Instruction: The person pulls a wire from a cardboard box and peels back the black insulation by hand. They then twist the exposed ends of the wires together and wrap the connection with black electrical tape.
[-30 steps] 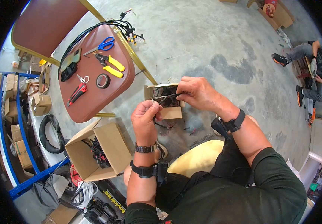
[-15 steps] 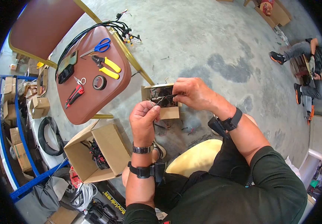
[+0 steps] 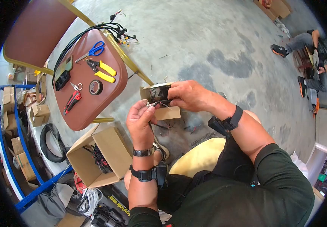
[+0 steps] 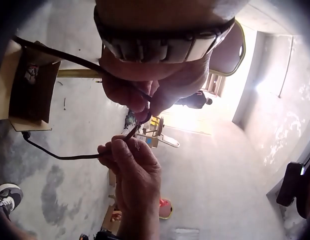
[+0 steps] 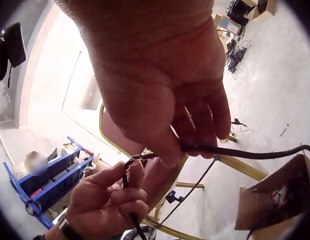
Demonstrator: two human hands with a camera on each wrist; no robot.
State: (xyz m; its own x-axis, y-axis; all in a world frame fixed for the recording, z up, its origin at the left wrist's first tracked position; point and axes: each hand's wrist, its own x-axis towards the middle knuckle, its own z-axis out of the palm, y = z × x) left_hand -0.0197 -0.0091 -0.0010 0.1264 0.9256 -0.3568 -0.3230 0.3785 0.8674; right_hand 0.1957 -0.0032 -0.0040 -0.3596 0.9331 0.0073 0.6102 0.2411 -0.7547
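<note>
My left hand (image 3: 140, 121) pinches a thin black cable (image 4: 60, 52) between thumb and fingers, close to its end. Facing it, my right hand (image 3: 191, 96) grips another black cable (image 5: 235, 151), whose length runs down toward a small box. Between the two sets of fingertips the cable ends meet, with fine bare wire strands (image 5: 137, 161) showing there. In the right wrist view the left hand (image 5: 105, 202) sits just below the right fingers. Both hands are held above the small open cardboard box (image 3: 169, 113) on the floor.
On a brown chair seat (image 3: 91, 100) lie blue scissors (image 3: 96, 48), yellow-handled wire strippers (image 3: 106, 72), black tape (image 3: 95, 87) and a red-handled cutter (image 3: 72, 101). Black cable bundles hang over its edge. A larger carton (image 3: 110, 151) holds wiring; another person (image 3: 315, 62) sits at right.
The head view has shifted, so the chair and tools lie farther left. Both hands keep their hold on the cables, fingertips close together, the right one slightly lower.
</note>
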